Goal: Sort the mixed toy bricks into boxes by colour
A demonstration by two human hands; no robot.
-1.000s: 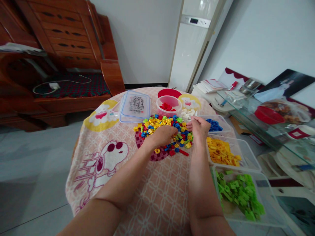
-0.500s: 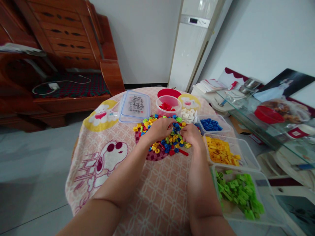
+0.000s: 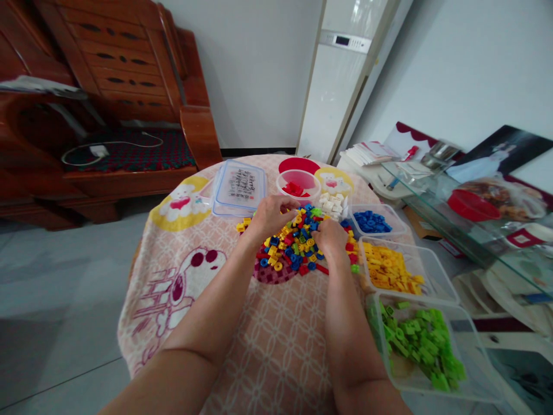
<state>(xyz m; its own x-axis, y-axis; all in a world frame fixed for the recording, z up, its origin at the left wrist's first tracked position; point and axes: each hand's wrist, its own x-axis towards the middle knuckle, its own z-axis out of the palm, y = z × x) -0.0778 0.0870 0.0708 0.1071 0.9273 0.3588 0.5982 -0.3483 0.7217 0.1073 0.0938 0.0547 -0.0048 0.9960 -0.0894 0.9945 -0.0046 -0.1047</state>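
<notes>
Left hand (image 3: 273,217): fingers parted
Right hand (image 3: 332,237): fingers hidden, can't tell
Mixed bricks (image 3: 297,249): picking through, I'd judge; next calls for neat pinching

Smooth plastic blocks (image 3: 298,248) lie on a matt fabric tablecloth (image 3: 276,328); left of it stands a glossy wooden bench (image 3: 125,57).

Left of the left grip (image 3: 273,219), a carved wooden settee (image 3: 116,86) on grey floor tiles (image 3: 64,288). Beyond both grips, a pale wall (image 3: 259,69) and tall white cabinet (image 3: 330,86). Right of the right grip (image 3: 330,237), a glass shelf (image 3: 488,243).
</notes>
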